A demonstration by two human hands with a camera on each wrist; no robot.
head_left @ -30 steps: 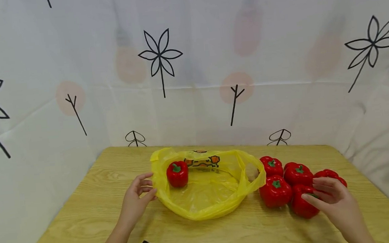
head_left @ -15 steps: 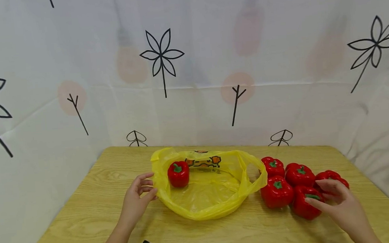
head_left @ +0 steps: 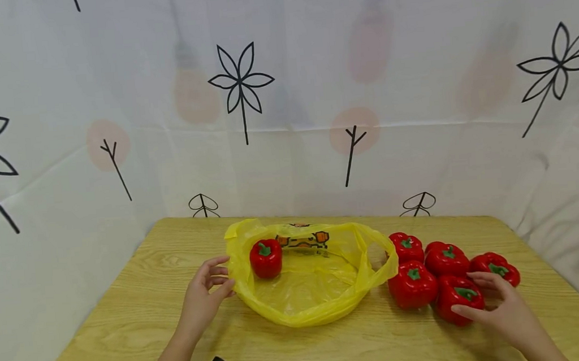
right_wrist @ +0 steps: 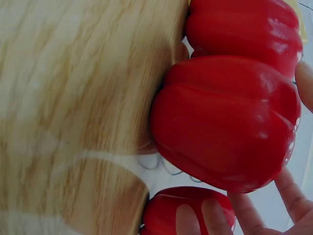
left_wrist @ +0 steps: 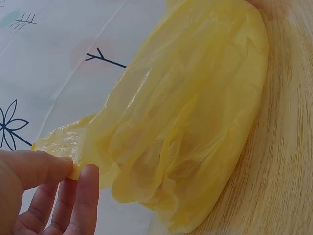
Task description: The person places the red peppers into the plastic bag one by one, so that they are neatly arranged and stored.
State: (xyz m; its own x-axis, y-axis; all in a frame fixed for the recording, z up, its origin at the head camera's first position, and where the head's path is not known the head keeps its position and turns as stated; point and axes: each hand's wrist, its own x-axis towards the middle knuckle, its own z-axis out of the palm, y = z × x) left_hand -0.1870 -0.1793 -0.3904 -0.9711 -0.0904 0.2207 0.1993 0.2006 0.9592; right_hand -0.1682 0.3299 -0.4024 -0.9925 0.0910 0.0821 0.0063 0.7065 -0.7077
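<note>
A yellow plastic bag lies mouth-up on the table, with one red bell pepper inside at its left. My left hand pinches the bag's left edge between thumb and fingers; in the left wrist view the thumb presses on the thin plastic. On the right, my right hand spreads around the front bell pepper, thumb before it and fingers beyond its right side. The right wrist view shows fingertips at the edge of that pepper, which rests on the table.
Several other red bell peppers cluster beside the bag's right handle, one standing furthest right. The wooden table meets a white patterned cloth at the back and sides.
My right hand has shifted and lowered around the front pepper, uncovering more of the rightmost one. The left hand and the bag keep their places.
</note>
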